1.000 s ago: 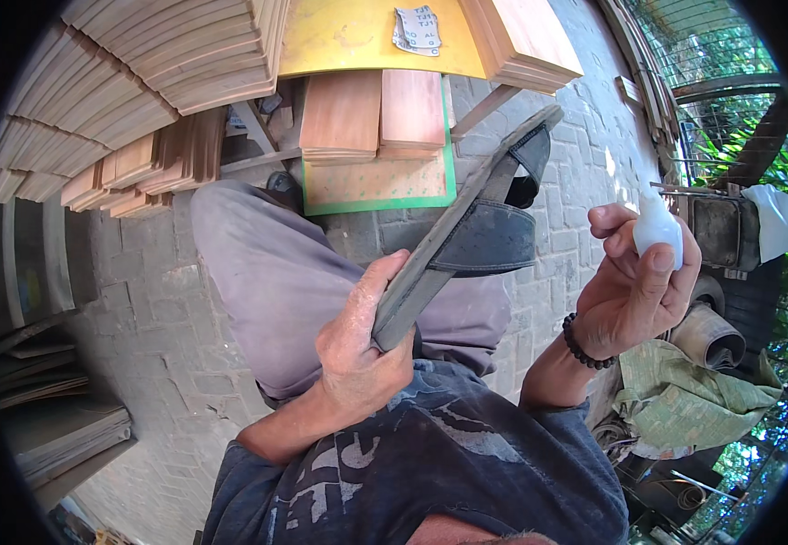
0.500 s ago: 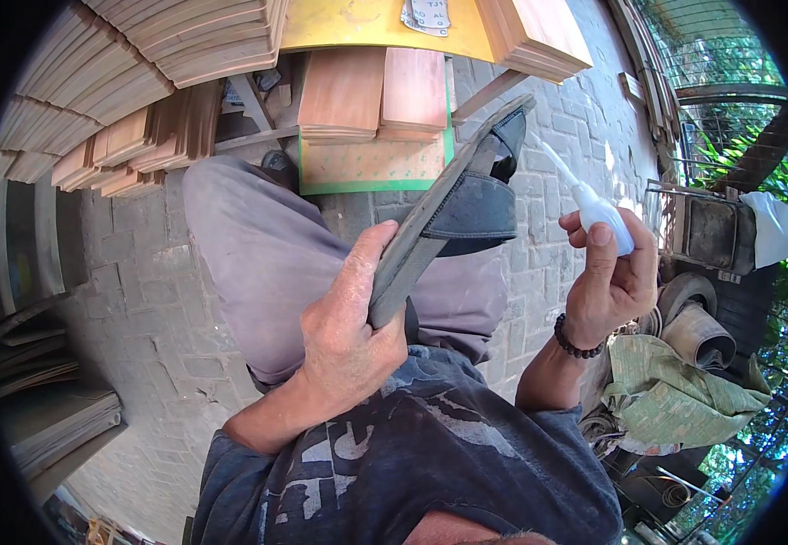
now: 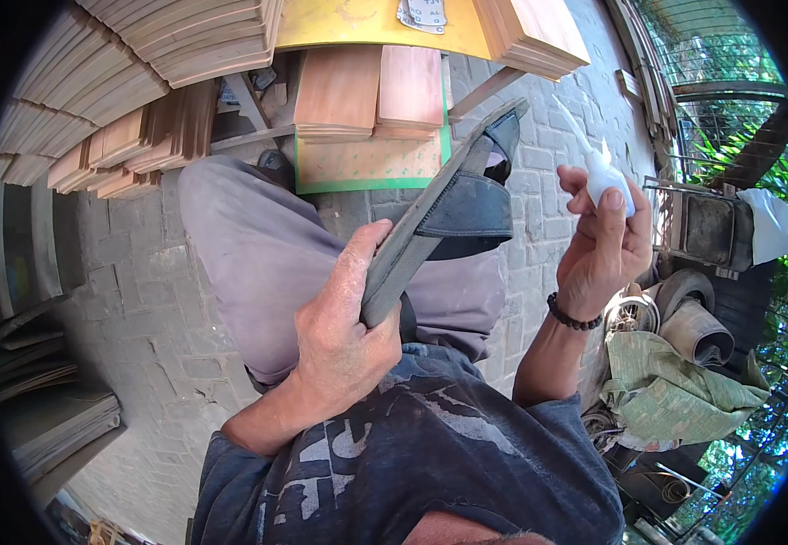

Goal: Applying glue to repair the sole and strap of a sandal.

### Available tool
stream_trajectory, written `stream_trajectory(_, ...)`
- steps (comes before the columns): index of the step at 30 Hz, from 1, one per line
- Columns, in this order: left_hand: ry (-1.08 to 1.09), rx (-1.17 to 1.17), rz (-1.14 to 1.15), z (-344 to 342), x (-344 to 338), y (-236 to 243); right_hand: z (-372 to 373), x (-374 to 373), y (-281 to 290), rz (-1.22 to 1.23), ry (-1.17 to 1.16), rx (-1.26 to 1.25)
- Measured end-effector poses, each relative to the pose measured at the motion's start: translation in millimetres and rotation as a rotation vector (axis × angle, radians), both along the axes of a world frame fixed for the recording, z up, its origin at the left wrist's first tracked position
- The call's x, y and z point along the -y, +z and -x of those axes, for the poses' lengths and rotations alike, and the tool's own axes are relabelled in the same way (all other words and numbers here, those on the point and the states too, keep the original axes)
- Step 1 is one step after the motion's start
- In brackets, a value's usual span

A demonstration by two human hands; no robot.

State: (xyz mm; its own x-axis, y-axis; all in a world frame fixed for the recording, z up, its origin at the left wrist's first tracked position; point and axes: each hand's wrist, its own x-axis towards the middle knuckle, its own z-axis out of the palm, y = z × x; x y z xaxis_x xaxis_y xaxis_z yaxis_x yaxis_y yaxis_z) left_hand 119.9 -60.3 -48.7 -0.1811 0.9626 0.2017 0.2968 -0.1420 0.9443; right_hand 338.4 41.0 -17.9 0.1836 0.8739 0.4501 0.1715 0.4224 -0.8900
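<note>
My left hand [image 3: 339, 318] is closed round the heel end of a dark sandal [image 3: 430, 218], its thumb lying along the sole's edge. The sandal is tilted on its side over my lap, toe up and away to the right, with its black straps facing right. My right hand [image 3: 607, 236] grips a small white squeeze bottle [image 3: 608, 184] with a long thin nozzle between thumb and fingers. That nozzle points up and to the left, apart from the sandal's toe. Whether anything comes out of it is too small to tell.
A yellow-topped table [image 3: 358, 23] ahead carries stacked wooden boards [image 3: 203, 36] and grey sandpaper pieces [image 3: 423, 13]. More boards [image 3: 339, 91] lie beneath it on a green-edged panel [image 3: 367, 168]. At right are a green tarp [image 3: 675, 386] and a rounded container [image 3: 698, 331].
The bottle has turned slightly and its nozzle has shifted right, farther from the sandal's toe. My left hand and the sandal have moved a little left.
</note>
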Motion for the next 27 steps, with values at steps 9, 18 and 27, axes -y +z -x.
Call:
stream_trajectory(9,-0.059,0.165,0.221,4,2,8,-4,-17,-23,0.168,0.129,-0.248)
stream_trajectory(18,-0.057,0.346,0.396,3,0,23,-11,-17,-32,0.113,0.265,-0.353)
stream_trajectory(27,-0.083,0.536,0.557,2,-3,31,-27,-31,-24,0.16,0.441,-0.448)
